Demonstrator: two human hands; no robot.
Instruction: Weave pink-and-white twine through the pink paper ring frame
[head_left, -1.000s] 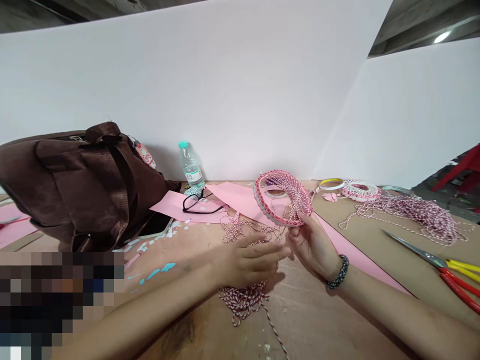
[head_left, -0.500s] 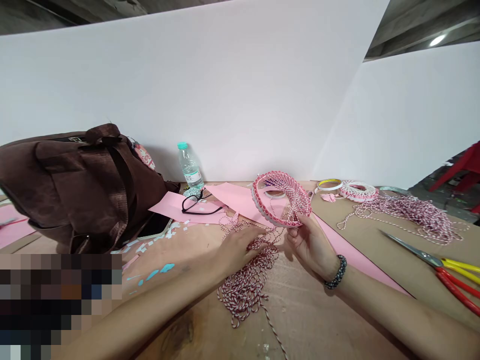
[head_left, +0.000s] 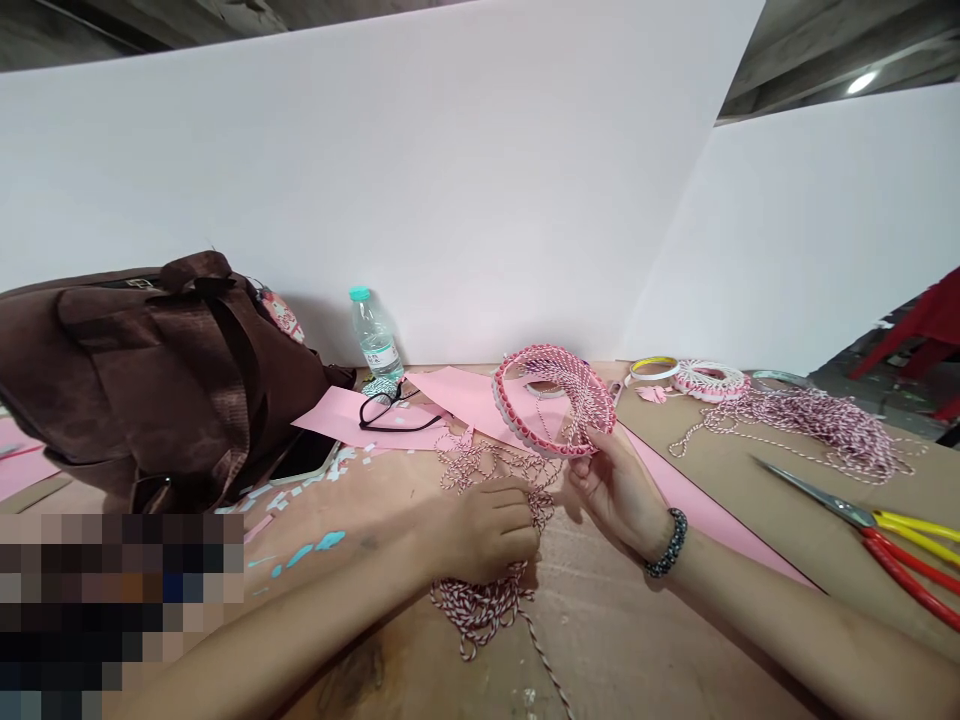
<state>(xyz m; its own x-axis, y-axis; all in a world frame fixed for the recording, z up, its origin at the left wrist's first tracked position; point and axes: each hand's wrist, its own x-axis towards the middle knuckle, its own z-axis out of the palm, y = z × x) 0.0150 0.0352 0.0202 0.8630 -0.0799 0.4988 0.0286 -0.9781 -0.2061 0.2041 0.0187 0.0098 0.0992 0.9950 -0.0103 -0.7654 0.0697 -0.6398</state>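
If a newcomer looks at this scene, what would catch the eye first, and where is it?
Probably the pink-and-white ring, which the right hand holds up near the middle of the view. Next may come the bulky brown bag at the left, then the red-and-yellow-handled scissors lying at the right.

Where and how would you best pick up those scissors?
Probably by the red handle and yellow handle, coming from the picture's right. The scissors lie flat, with handles toward that side and pointed blades aimed left, away from an approaching hand.
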